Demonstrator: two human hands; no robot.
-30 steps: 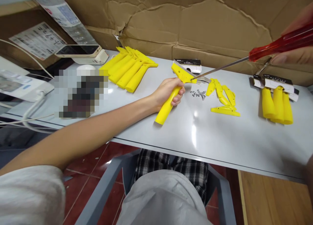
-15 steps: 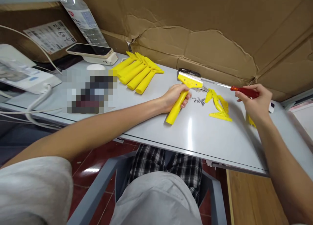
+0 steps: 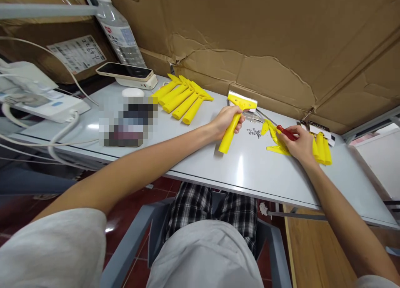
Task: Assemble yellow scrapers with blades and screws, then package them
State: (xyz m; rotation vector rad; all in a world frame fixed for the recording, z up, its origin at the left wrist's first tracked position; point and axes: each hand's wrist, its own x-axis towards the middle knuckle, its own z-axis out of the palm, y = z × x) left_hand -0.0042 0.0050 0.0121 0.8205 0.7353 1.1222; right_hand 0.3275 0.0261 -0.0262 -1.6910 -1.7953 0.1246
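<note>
Holding scraper (image 3: 229,137) inside desk's front edge (image 3: 268,191)

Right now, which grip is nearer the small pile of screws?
Left: the left grip, around a yellow scraper, is just left of the screws; the right grip, holding the red-handled screwdriver, is farther, to their right.

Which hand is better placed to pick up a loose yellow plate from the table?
Probably the right hand: it is beside the loose yellow plates, though it holds a red-handled screwdriver. The left hand is farther away and grips the yellow scraper.
</note>
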